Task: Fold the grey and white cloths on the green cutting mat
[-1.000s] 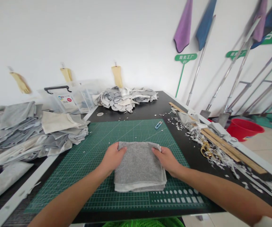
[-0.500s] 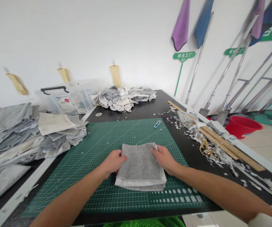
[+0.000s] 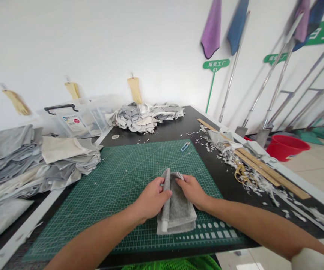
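A grey cloth [image 3: 180, 206], layered with white edges showing at its lower end, is held over the green cutting mat [image 3: 116, 176]. My left hand [image 3: 153, 197] grips its left side, which is curled over toward the middle, thumb on top. At the upper right corner, my right hand [image 3: 192, 191] pinches the cloth between thumb and fingers. The fingers beneath the cloth are hidden. Farther up the mat lies a small pair of blue thread snips [image 3: 185, 146].
Stacked grey and cream cloths [image 3: 66, 150] lie at left, before a clear plastic box [image 3: 74, 120]. A cloth heap [image 3: 147, 116] sits at the back. Along the right are wooden rulers [image 3: 271, 174], gold-handled scissors [image 3: 240, 173] and scraps [image 3: 229, 155]. A red bucket [image 3: 287, 147] stands beyond.
My left hand has moved right, bringing the cloth's left side up and over, so the cloth is now narrower. My right hand stays at the upper right corner. The view has shifted slightly.
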Demonstrator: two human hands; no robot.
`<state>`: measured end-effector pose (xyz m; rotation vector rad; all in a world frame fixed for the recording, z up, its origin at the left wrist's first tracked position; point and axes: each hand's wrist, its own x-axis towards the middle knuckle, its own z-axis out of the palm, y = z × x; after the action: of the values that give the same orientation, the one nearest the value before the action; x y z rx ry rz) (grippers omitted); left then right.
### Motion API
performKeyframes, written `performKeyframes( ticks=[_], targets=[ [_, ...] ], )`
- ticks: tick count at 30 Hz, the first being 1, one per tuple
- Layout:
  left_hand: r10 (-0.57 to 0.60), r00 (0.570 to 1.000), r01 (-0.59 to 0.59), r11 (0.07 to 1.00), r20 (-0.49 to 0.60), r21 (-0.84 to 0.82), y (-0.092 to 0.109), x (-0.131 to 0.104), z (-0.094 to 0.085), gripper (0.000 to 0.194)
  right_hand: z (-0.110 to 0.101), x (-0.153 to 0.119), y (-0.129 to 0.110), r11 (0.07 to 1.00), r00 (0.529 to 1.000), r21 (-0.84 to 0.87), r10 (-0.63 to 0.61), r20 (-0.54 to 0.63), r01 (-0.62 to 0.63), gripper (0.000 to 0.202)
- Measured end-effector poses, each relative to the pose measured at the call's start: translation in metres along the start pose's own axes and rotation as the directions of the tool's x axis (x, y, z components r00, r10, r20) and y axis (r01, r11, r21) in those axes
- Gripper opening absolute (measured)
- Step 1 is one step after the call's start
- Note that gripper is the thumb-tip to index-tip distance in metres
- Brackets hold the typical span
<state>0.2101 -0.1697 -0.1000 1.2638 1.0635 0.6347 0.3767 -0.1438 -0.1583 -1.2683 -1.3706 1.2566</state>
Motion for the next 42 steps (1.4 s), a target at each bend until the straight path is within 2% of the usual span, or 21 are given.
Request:
performKeyframes(
  ticks=[4,8,12,15,20,23,24,27,28,29,30,32,34,35,37,40,42],
  targets=[
    [0.009,1.0,-0.009,1.0,-0.007,0.003,-0.003,0.01,0.021,0.025,0.001,0.0,0.002,0.998,1.0,0.056,-0.004,-0.006,0.004,0.031],
    [0.014,1.0,-0.013,0.998,-0.022,0.061,-0.006,0.018,0.032,0.027,0.0,-0.001,0.001,0.992,1.0,0.127,0.012,-0.023,-0.009,0.039],
    [0.044,0.999,-0.043,0.994,-0.01,0.095,-0.009,0.02,0.035,0.029,-0.002,-0.003,-0.005,0.99,1.0,0.144,0.003,0.029,-0.007,0.045],
    [0.092,0.996,-0.093,0.991,0.019,0.095,-0.009,0.017,0.037,0.033,-0.002,-0.005,-0.006,0.99,0.996,0.141,0.017,0.083,-0.028,0.039],
    [0.14,0.989,-0.143,0.986,0.04,0.09,-0.012,0.016,0.027,0.027,0.0,-0.006,-0.004,0.995,0.997,0.083,-0.067,0.045,0.063,0.028],
    [0.214,0.974,-0.201,0.969,-0.079,0.147,-0.019,0.021,0.011,0.02,0.001,-0.006,-0.002,0.986,0.991,0.113,-0.124,0.046,0.119,0.022],
    [0.265,0.952,-0.234,0.953,-0.154,0.191,-0.021,0.023,0.005,0.019,0.001,-0.006,-0.002,0.983,0.991,0.134,-0.13,0.04,0.124,0.022],
    [0.405,0.836,-0.297,0.901,-0.371,0.316,-0.025,0.029,-0.009,0.026,0.002,-0.006,-0.001,0.961,0.991,0.247,-0.132,0.025,0.121,0.026],
    [0.407,0.823,-0.302,0.904,-0.395,0.301,-0.026,0.029,-0.012,0.033,0.002,-0.007,-0.001,0.948,0.991,0.293,-0.135,0.026,0.121,0.027],
    [0.38,0.843,-0.305,0.921,-0.382,0.242,-0.026,0.03,-0.013,0.039,0.002,-0.008,-0.001,0.935,0.99,0.332,-0.14,0.022,0.125,0.028],
    [0.332,0.884,-0.299,0.943,-0.329,0.146,-0.025,0.029,-0.013,0.044,0.002,-0.008,0.0,0.923,0.989,0.361,-0.146,0.008,0.133,0.027],
    [0.245,0.958,-0.255,0.965,-0.148,-0.053,-0.025,0.026,-0.012,0.046,0.002,-0.009,0.0,0.906,0.987,0.391,-0.158,-0.042,0.162,0.027],
    [0.215,0.977,-0.211,0.964,0.007,-0.159,-0.026,0.024,-0.009,0.04,0.002,-0.01,0.001,0.897,0.981,0.398,-0.169,-0.095,0.193,0.027],
    [0.216,0.976,-0.206,0.963,0.039,-0.172,-0.026,0.023,-0.008,0.035,0.002,-0.009,0.002,0.895,0.979,0.396,-0.172,-0.113,0.203,0.028],
    [0.213,0.976,-0.205,0.967,0.036,-0.153,-0.028,0.022,-0.008,0.025,0.002,-0.008,0.004,0.898,0.977,0.387,-0.172,-0.129,0.209,0.03],
    [0.205,0.976,-0.211,0.975,-0.076,-0.075,-0.03,0.023,-0.012,0.02,0.002,-0.007,0.004,0.905,0.971,0.353,-0.206,-0.12,0.236,0.03],
    [0.234,0.962,-0.242,0.969,-0.144,-0.041,-0.03,0.023,-0.015,0.022,0.002,-0.007,0.004,0.906,0.967,0.34,-0.248,-0.063,0.254,0.031]
  ],
)
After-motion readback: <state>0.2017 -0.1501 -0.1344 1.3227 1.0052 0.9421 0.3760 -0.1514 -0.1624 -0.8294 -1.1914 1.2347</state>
